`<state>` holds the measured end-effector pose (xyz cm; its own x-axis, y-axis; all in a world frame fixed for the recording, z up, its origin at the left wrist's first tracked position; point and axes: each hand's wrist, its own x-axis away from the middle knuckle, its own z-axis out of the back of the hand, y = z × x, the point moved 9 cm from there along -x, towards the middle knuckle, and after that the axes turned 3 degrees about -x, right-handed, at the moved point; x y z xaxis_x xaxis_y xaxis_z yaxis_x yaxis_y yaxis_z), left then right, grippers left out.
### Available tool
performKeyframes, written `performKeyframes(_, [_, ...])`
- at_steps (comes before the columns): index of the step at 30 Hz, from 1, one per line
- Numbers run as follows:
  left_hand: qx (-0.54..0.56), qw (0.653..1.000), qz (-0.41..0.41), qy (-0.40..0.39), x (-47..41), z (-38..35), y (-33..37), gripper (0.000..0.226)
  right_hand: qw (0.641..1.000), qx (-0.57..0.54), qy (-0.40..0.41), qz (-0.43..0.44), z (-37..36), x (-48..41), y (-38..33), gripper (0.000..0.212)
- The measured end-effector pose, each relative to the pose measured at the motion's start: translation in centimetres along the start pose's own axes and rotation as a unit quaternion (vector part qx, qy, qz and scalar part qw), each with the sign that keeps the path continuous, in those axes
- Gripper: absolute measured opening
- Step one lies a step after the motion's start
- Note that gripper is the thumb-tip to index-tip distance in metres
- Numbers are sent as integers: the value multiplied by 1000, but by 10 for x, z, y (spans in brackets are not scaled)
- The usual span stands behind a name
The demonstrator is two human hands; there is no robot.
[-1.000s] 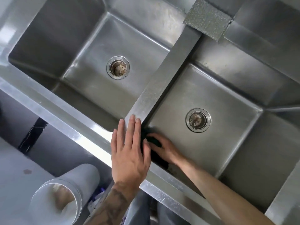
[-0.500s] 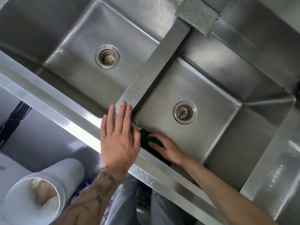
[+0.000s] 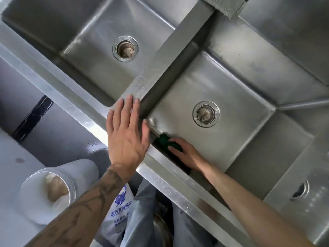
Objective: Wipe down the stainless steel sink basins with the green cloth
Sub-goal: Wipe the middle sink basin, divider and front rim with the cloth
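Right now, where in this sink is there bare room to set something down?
Free: left basin floor around its drain; right basin floor beyond its drain. Crowded: the near corner where the right hand presses the green cloth, beside the left hand.

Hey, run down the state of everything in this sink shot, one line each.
Left hand: flat on the sink rim, fingers straight.
Green cloth: bunched in the right basin, near corner.
Right hand: presses the green cloth.
Left drain: unplugged, strainer showing.
Right drain: unplugged, strainer showing.
Scouring pad: lying at the divider's far end.
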<state>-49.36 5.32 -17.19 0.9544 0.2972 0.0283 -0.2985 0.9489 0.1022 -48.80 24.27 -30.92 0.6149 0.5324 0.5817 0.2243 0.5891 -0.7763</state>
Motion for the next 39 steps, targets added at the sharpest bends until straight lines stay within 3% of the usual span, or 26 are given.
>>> performKeyframes(8, [3,999,37,-4,48,-5,47,58,998,-63,15,2,15,45,-4,20])
performKeyframes(15, [-1,998,51,-28,48,-10,45,57,1000,10,10,-10,5,17,33,28])
performKeyframes(21, [1,998,48,-44,48,-12,46,55,999,-46,27,4,20,61,21,23])
performKeyframes(26, [-2,997,53,-47,47,-10,47,56,1000,26,-4,10,13,47,39,30])
performKeyframes(30, [-5,998,49,-43,47,-10,48,55,997,63,-40,-33,6,26,67,34])
performKeyframes(39, [-1,998,44,-47,48,-11,47,55,999,-13,-23,23,28,92,19,22])
